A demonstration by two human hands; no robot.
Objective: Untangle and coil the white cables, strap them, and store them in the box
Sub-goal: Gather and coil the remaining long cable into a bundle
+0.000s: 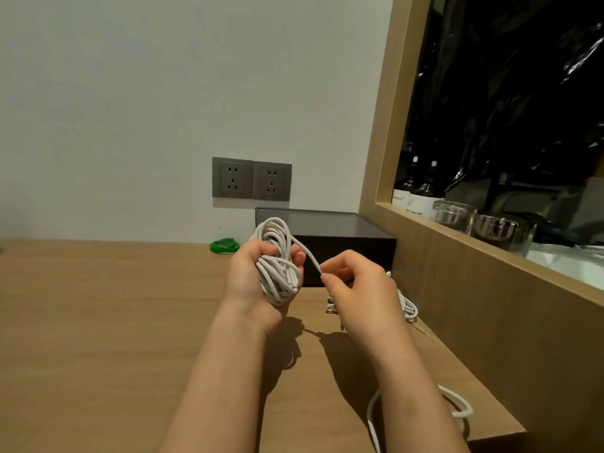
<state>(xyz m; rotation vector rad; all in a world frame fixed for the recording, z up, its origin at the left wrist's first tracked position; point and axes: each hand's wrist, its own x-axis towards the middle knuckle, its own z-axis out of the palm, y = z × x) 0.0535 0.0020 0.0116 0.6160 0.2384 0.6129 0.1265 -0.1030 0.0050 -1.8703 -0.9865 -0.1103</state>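
1. Slippage is the first risk. The left hand [251, 276] is wrapped round a coil [277, 259] of white cable, held above the table [98, 322] just in front of the box [343, 237], which sits at the table's back right corner. The loops look uneven and bunched. If the fingers loosen, turns could spring off and the bundle would fall apart.
2. Kinking comes next. The right hand [356, 289] pinches the free strand [310, 256] between thumb and fingertips, just beside the coil. Pulling it at a sharp angle could twist it or drag an inner loop out.
3. Snagging is possible. A second cable [408, 305] lies by the table's right edge behind the right hand, and a loose loop [457, 403] sits near the front right corner, partly hidden by the forearm. I cannot tell whether either joins the held strand. If one does, a knot there may catch, or the tail could slide off the edge.
4. Strapping looks awkward. The green strap [225, 246] rests near the back edge, left of the box and apart from both hands. Both hands are occupied, so reaching for it means freeing one, and the coil may unwind.
5. Storage is uncertain. I cannot tell whether the box is open or lidded, and a bulky coil may not fit.
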